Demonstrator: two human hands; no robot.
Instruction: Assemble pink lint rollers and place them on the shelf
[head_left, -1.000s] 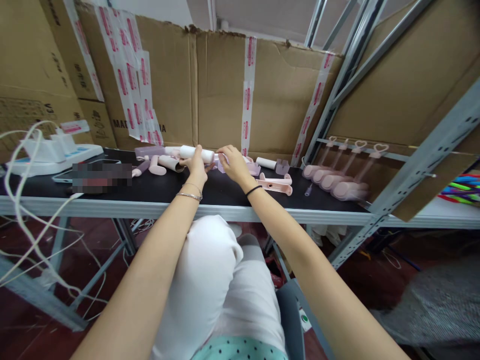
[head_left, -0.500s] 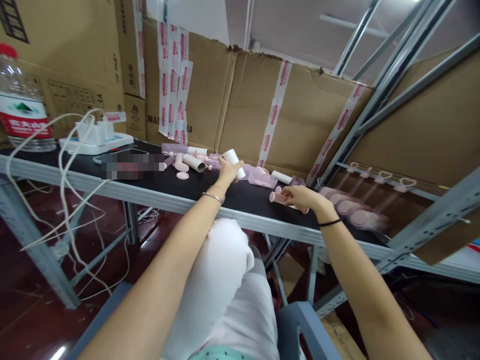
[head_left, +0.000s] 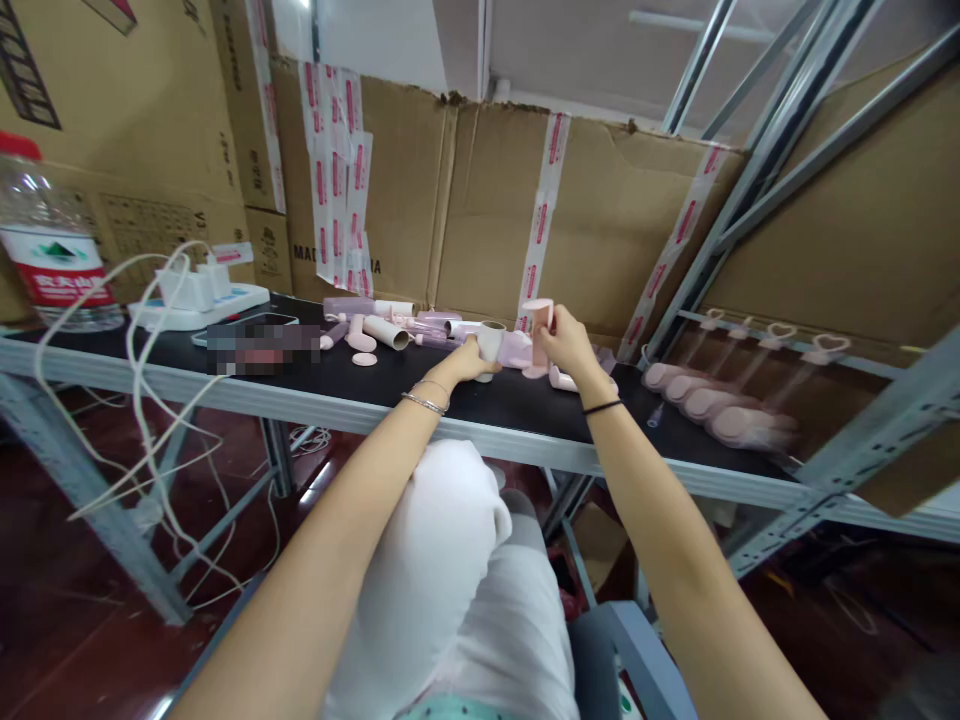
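My left hand [head_left: 466, 362] is closed round a white paper roll [head_left: 491, 343], its open end turned toward me, just above the black table top [head_left: 337, 380]. My right hand [head_left: 566, 345] grips a pink plastic handle piece [head_left: 538, 330] held upright, close beside the roll. Another pink handle [head_left: 564, 380] lies on the table under my right wrist. More white rolls [head_left: 388, 331] and pink and clear plastic parts [head_left: 431, 322] lie scattered behind my hands.
Finished pink rollers with heart-shaped handles [head_left: 720, 400] lie in a row at the right. A power strip [head_left: 196, 298] with white cables and a water bottle [head_left: 46, 250] stand at the left. Taped cardboard [head_left: 480, 200] walls the back; a metal shelf frame [head_left: 862, 440] slants at right.
My right hand picked a pink handle off the table and raised it upright. My left hand drew the white roll toward it. The camera shifted slightly.
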